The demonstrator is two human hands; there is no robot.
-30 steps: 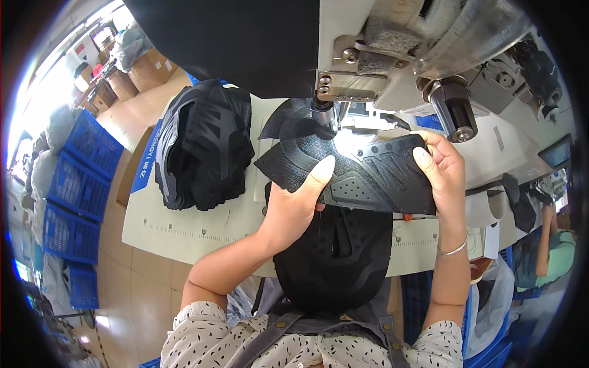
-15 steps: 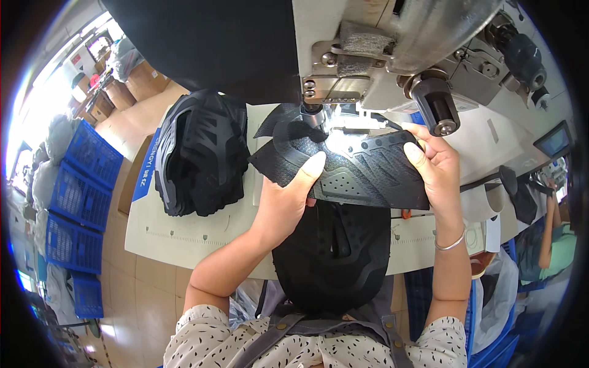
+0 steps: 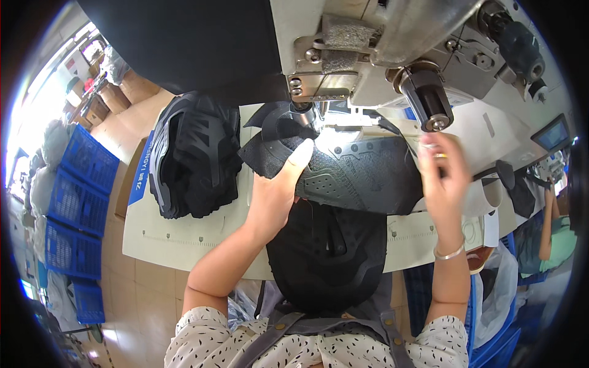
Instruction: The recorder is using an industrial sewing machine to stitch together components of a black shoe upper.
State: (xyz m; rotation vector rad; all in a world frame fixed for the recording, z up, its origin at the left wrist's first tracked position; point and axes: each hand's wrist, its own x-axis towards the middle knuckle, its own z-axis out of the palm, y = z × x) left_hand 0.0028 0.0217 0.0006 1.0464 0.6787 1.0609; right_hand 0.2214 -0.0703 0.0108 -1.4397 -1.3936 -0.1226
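A black shoe upper with perforations and ridged lines lies under the needle area of a sewing machine, lit by a bright lamp. My left hand grips its near left edge, thumb on top and fingers underneath. Off the upper's right end, my right hand is raised just below the machine's black roller; its fingers look bent but are smeared by motion. Another black upper hangs over the table's near edge, partly covered by the one I hold.
On the left of the table stands a stack of black uppers. Blue crates line the floor at the far left. A small screen and a co-worker in a green top are at the right.
My right hand has let go of the upper's right end and moved slightly right. My left hand keeps its hold. The view has shifted a little.
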